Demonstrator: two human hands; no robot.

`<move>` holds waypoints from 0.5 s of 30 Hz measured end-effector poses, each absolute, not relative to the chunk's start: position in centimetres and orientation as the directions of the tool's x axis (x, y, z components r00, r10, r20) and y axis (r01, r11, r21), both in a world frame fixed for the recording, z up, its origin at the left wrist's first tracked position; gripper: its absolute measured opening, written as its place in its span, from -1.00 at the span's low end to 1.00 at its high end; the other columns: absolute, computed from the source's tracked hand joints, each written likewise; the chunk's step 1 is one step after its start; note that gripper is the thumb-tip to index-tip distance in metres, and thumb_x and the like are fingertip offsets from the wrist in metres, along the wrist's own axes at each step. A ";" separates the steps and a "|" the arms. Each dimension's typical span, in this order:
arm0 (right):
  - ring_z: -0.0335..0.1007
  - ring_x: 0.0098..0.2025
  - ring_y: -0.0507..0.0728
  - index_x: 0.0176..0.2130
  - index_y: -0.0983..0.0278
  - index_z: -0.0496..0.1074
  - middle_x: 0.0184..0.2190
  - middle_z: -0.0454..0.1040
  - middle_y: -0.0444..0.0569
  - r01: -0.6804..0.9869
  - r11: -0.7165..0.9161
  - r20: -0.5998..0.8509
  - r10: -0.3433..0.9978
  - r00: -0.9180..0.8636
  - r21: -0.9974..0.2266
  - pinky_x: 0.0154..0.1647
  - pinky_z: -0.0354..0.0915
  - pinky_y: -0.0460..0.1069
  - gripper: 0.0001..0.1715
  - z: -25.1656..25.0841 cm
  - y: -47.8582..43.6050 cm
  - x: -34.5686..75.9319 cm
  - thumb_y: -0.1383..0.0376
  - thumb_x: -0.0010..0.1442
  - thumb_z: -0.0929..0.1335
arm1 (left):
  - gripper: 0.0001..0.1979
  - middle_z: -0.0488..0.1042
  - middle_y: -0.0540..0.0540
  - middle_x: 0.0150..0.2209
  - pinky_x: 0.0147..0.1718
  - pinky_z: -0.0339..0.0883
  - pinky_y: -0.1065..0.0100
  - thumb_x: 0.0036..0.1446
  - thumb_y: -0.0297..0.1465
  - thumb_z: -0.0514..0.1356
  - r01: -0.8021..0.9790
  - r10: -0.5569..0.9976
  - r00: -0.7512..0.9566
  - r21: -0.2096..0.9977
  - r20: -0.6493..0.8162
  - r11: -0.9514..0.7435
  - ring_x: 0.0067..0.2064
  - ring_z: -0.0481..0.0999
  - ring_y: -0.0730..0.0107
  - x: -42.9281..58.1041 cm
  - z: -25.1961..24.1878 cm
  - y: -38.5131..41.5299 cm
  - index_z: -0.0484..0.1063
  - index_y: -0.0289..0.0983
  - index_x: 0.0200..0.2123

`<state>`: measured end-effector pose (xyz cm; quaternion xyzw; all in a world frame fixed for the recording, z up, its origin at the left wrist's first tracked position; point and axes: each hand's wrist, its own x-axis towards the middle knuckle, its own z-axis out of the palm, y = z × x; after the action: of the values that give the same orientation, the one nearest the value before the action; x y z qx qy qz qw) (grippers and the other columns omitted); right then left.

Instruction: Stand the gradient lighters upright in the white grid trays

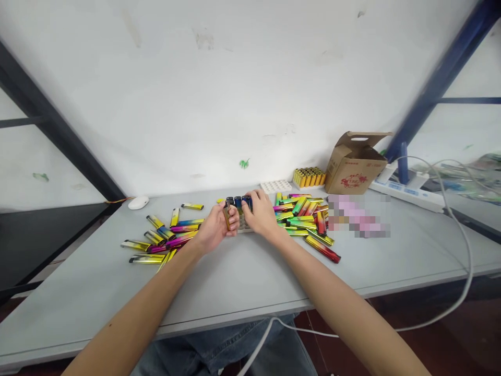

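Observation:
My left hand (219,227) is closed around a slim gold lighter-shaped case (227,215) with a dark top, held upright at the middle of the table. Beside it, my right hand (260,211) reaches over a white tray with holes (245,227). Its fingers close at a dark blue upright case (246,200) near the tray's right side. More dark blue cases (237,201) stand upright between the two hands. Shiny cases (156,237), yellow, magenta and blue with dark ends, lie loose left of my left hand. Another loose heap (301,219), in green, yellow, red and magenta, lies right of my right hand.
At the back stand an unfilled white tray (276,186) and a tray filled with upright yellow cases (309,177). An open cardboard box (354,169) sits right of them. A power strip (410,193) and white cable (465,250) run along the right. A white round-ended object (138,202) lies far left.

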<state>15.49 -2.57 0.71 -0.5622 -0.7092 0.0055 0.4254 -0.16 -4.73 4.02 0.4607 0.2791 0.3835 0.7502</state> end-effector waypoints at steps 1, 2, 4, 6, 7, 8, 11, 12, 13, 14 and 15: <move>0.30 0.03 0.27 -0.04 0.33 0.40 -0.06 0.40 0.16 0.794 0.368 0.596 0.803 -0.009 -0.484 0.08 0.23 0.16 -0.68 0.7 -2.5 15.5 0.24 0.29 0.23 | -0.67 0.08 0.07 -0.52 -0.64 0.05 0.52 0.29 -0.19 -0.09 -0.325 0.840 0.539 0.905 -0.059 0.273 -0.57 0.11 0.51 -0.1 3.9 -4.7 0.14 -0.24 -0.46; 0.30 0.03 0.27 -0.03 0.33 0.40 -0.06 0.40 0.17 0.793 0.370 0.594 0.805 -0.014 -0.483 0.09 0.23 0.15 -0.68 0.7 -2.5 15.6 0.25 0.29 0.22 | -0.68 0.06 0.07 -0.53 -0.66 0.00 0.53 0.29 -0.20 -0.10 -0.328 0.845 0.532 0.906 -0.057 0.268 -0.58 0.08 0.52 -0.1 3.9 -4.7 0.13 -0.24 -0.46; 0.30 0.03 0.26 -0.03 0.34 0.40 -0.04 0.39 0.17 0.790 0.379 0.591 0.806 -0.025 -0.483 0.11 0.22 0.15 -0.68 0.7 -2.5 15.7 0.30 0.30 0.19 | -0.69 0.03 0.09 -0.55 -0.68 -0.08 0.54 0.28 -0.22 -0.13 -0.333 0.852 0.520 0.906 -0.055 0.262 -0.61 0.03 0.52 -0.1 3.8 -4.6 0.12 -0.23 -0.47; 0.30 0.03 0.25 -0.04 0.34 0.41 -0.04 0.39 0.17 0.783 0.388 0.591 0.806 -0.032 -0.486 0.13 0.21 0.14 -0.67 0.8 -2.4 15.9 0.35 0.29 0.17 | -0.70 0.00 0.10 -0.57 -0.69 -0.12 0.55 0.27 -0.24 -0.14 -0.341 0.860 0.507 0.904 -0.053 0.257 -0.63 0.01 0.52 -0.1 3.8 -4.6 0.10 -0.23 -0.48; 0.30 0.03 0.24 -0.05 0.34 0.41 -0.05 0.39 0.17 0.780 0.391 0.592 0.805 -0.032 -0.489 0.14 0.20 0.14 -0.67 0.9 -2.4 16.0 0.36 0.29 0.17 | -0.71 0.00 0.10 -0.57 -0.69 -0.13 0.55 0.26 -0.25 -0.14 -0.344 0.864 0.501 0.904 -0.052 0.254 -0.63 0.00 0.52 -0.2 3.9 -4.6 0.10 -0.22 -0.48; 0.30 0.04 0.24 -0.05 0.34 0.42 -0.05 0.39 0.16 0.777 0.393 0.593 0.805 -0.031 -0.493 0.14 0.20 0.14 -0.67 0.9 -2.4 16.0 0.36 0.29 0.17 | -0.72 0.00 0.10 -0.57 -0.69 -0.13 0.55 0.25 -0.26 -0.14 -0.344 0.867 0.496 0.904 -0.053 0.252 -0.63 0.01 0.52 -0.2 3.9 -4.6 0.10 -0.22 -0.48; 0.30 0.03 0.24 -0.07 0.32 0.42 -0.07 0.40 0.15 0.772 0.393 0.591 0.806 -0.028 -0.499 0.13 0.21 0.14 -0.69 1.0 -2.4 16.0 0.32 0.30 0.18 | -0.74 0.01 0.10 -0.57 -0.68 -0.13 0.55 0.24 -0.28 -0.14 -0.330 0.870 0.490 0.910 -0.062 0.251 -0.63 0.02 0.53 -0.1 4.0 -4.8 0.10 -0.23 -0.47; 0.31 0.03 0.24 -0.06 0.31 0.42 -0.07 0.40 0.15 0.773 0.392 0.590 0.807 -0.029 -0.498 0.13 0.22 0.14 -0.69 1.0 -2.5 16.0 0.31 0.30 0.19 | -0.74 0.02 0.09 -0.57 -0.68 -0.12 0.55 0.25 -0.28 -0.14 -0.322 0.868 0.492 0.913 -0.065 0.251 -0.62 0.02 0.52 -0.1 4.0 -4.8 0.10 -0.23 -0.47; 0.31 0.03 0.24 -0.06 0.31 0.42 -0.06 0.40 0.15 0.775 0.391 0.588 0.808 -0.032 -0.496 0.13 0.22 0.14 -0.69 1.0 -2.5 16.0 0.29 0.30 0.20 | -0.74 0.02 0.09 -0.57 -0.68 -0.12 0.55 0.25 -0.28 -0.15 -0.313 0.865 0.496 0.916 -0.069 0.253 -0.62 0.02 0.52 0.0 4.0 -4.9 0.10 -0.23 -0.47; 0.31 0.03 0.24 -0.05 0.32 0.42 -0.06 0.40 0.16 0.778 0.389 0.586 0.809 -0.033 -0.493 0.12 0.22 0.14 -0.69 1.0 -2.5 15.9 0.28 0.31 0.20 | -0.73 0.02 0.09 -0.57 -0.68 -0.12 0.55 0.26 -0.28 -0.15 -0.304 0.862 0.501 0.918 -0.073 0.254 -0.62 0.02 0.52 0.1 3.9 -4.9 0.10 -0.23 -0.47; 0.31 0.03 0.24 -0.04 0.33 0.41 -0.05 0.40 0.16 0.781 0.388 0.585 0.811 -0.036 -0.490 0.12 0.22 0.14 -0.68 1.0 -2.5 15.9 0.28 0.31 0.20 | -0.72 0.02 0.09 -0.57 -0.68 -0.12 0.55 0.26 -0.27 -0.16 -0.298 0.859 0.506 0.920 -0.076 0.257 -0.62 0.02 0.52 0.1 3.8 -4.9 0.10 -0.23 -0.47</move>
<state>15.87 -2.52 0.96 -0.5530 -0.7193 0.0179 0.4200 0.14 -4.89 3.85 0.4646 0.3023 0.3948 0.7327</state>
